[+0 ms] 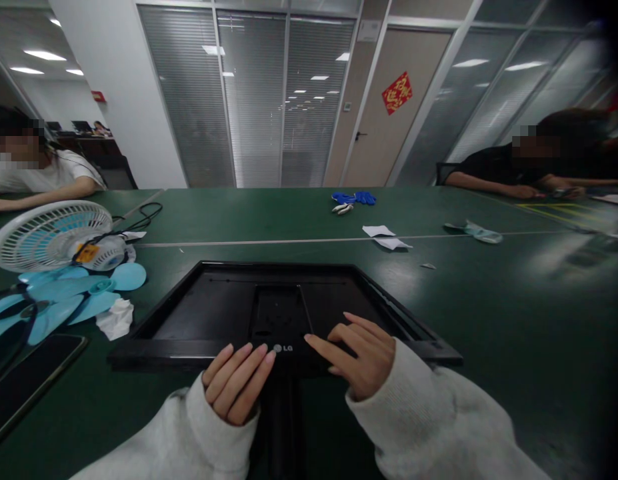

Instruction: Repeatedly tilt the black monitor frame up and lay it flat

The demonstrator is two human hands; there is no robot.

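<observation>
A black monitor casing point(209, 313) with an LG logo lies on the green table in front of me, its recessed inside facing up. A dark upright piece point(283, 427) runs from its near edge toward me. My left hand point(236, 383) rests with outstretched fingers on the near rim, just left of the logo. My right hand point(356, 353) lies on the same rim to the right of the logo, fingers spread and the index fingertip touching the casing. Neither hand is wrapped around anything. Both thumbs are mostly hidden.
To the left are a white fan point(53, 233), light-blue fan blades point(96, 288), a crumpled tissue point(116, 319) and a dark phone-like slab point(33, 380). Farther back lie blue gloves point(353, 198), paper scraps point(386, 237) and a greenish cloth-like piece point(481, 231). Two people sit across the table.
</observation>
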